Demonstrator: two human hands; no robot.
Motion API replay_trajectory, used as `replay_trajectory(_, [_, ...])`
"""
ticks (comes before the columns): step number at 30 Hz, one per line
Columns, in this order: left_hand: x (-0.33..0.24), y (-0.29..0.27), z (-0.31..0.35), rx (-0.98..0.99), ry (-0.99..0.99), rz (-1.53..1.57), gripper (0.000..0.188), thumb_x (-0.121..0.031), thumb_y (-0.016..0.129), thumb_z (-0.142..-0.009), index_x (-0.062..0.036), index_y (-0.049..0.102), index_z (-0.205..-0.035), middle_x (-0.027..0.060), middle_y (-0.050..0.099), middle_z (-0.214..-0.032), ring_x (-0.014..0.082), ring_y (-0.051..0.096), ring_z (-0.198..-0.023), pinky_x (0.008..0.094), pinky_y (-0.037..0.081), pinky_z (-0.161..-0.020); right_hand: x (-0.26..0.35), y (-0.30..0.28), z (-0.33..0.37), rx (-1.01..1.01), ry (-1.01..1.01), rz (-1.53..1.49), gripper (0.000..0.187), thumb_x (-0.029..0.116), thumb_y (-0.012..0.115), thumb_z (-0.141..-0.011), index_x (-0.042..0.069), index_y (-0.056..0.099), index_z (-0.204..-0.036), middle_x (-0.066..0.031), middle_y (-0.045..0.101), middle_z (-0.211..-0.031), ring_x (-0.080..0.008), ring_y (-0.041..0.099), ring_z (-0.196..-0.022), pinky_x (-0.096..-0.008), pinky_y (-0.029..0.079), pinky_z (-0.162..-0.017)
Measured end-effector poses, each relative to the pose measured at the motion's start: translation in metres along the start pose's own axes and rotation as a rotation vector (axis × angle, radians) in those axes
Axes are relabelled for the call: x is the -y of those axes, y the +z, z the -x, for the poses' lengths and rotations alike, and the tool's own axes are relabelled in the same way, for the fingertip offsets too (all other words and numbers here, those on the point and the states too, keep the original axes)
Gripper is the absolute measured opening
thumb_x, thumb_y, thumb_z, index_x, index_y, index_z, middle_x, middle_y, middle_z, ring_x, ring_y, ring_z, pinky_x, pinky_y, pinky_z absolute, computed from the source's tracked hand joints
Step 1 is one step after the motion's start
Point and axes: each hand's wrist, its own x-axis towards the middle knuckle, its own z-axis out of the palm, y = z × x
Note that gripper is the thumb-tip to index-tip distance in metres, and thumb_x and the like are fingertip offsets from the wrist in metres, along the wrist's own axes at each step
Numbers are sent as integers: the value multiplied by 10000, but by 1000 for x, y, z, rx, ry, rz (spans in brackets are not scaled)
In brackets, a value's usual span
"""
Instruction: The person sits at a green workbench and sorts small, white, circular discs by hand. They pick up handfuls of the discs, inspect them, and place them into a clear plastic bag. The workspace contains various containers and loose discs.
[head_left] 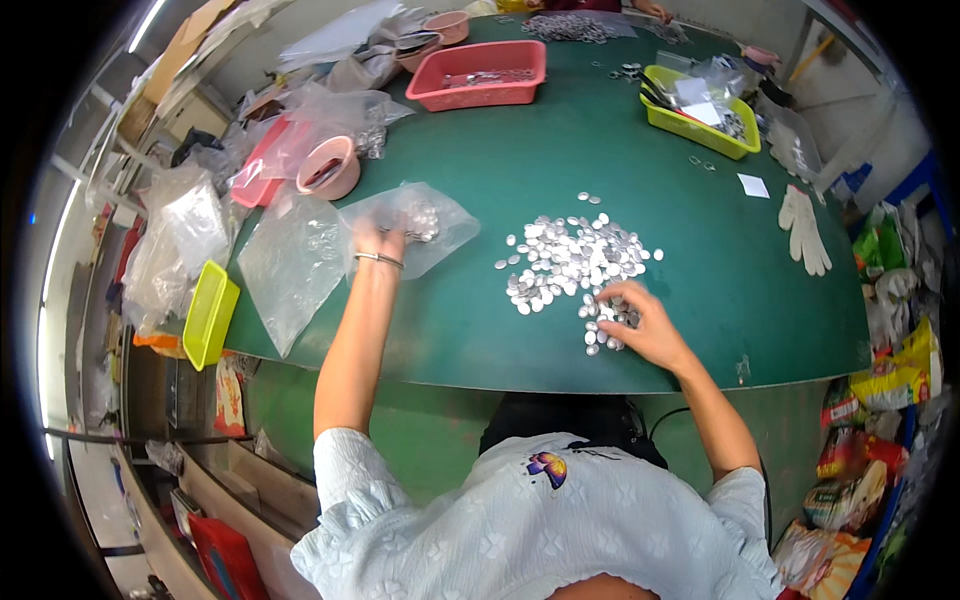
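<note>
The clear plastic bag (455, 232) lies toward the left of the green table (510, 345), with a cluster of silver discs (420, 222) showing inside it. The left hand (378, 240) is at the bag's left part, blurred, so I cannot tell whether it grips the film. Beside it, another clear bag (290, 265) spreads flat toward the near edge. Beyond stand a pink bowl (345, 180) holding something dark and a large pink tray (480, 98) with small metallic pieces; at far right, a yellow-green basin (700, 138) holds plastic packets, white paper and metallic pieces. A narrower yellow-green tray (210, 315) sits tilted at the table's left edge. The loose silver pile (580, 252) lies right of the filled bag, its discs flat and overlapping, broadest from left to right, with a tail running toward the near edge. The right hand (640, 325) points left over that tail, thumb and fingers apart in a loose curve around some discs. Green tabletop separates bag from pile, and more of it runs rightward to a white glove (803, 235), whose fingers point toward the near side. The table's near edge bows just below the right hand.
</note>
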Motion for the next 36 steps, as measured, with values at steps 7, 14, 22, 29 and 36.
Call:
replay_trajectory(7, [1,26,52,10,85,-189,432,-111,477,-847,67,341,-1217,229,383,-1244,391,391,-1178,537,331,-983,-56,-21,-13,-58,119,556,1078,434,835,-494,147,311,-1391,-203,235,-1429,-428,163,-1331,-524,171,-1069])
replay_trajectory(14, [22,8,137,546,6,-236,423,-51,521,-846,69,405,-1234,180,472,-1184,296,510,-1057,346,455,-886,-68,13,-45,47,89,704,954,594,751,-554,181,408,-1342,-186,241,-1432,-446,160,-1326,-644,101,-1030])
replay_trajectory(22, [77,-23,213,836,-17,-901,235,-21,469,-890,24,565,-1100,94,616,-903,151,581,-790,244,460,-682,-59,33,-48,-191,-115,584,418,246,720,-709,97,578,-1072,-96,492,-1108,-275,451,-1060,-387,352,-865])
replay_trajectory(29, [75,-14,252,898,831,-910,178,79,476,-810,23,630,-880,108,619,-800,199,586,-653,303,489,-641,-56,34,-53,-140,-154,705,325,241,670,-767,98,576,-1043,-85,503,-920,-250,520,-902,-366,417,-712])
replay_trajectory(36, [-11,3,249,474,1531,47,127,-39,467,-842,-57,515,-958,33,415,-809,157,395,-759,314,330,-699,-57,32,-54,-65,-211,800,225,192,613,-820,95,570,-1019,-74,532,-880,-245,586,-795,-367,490,-580])
